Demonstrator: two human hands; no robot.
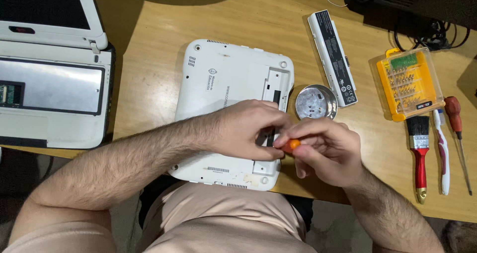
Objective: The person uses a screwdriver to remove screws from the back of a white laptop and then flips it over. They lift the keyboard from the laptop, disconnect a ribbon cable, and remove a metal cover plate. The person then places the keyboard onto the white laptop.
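Note:
A small white laptop (pixel 218 84) lies bottom-up on the wooden table (pixel 149 59), its battery bay open on the right side. My left hand (pixel 246 129) rests on the laptop's underside beside the bay, fingers pinched toward a small orange-handled screwdriver (pixel 291 144). My right hand (pixel 328 151) grips that screwdriver at the laptop's right edge; its tip is hidden between my fingers.
A round metal dish (pixel 316 102) and a long white battery pack (pixel 332 57) lie right of the laptop. Farther right sit a yellow bit case (pixel 410 84), a red-handled brush (pixel 420 151), a toothbrush (pixel 441 148) and a red screwdriver (pixel 457 131). A second opened laptop (pixel 52 79) lies at left.

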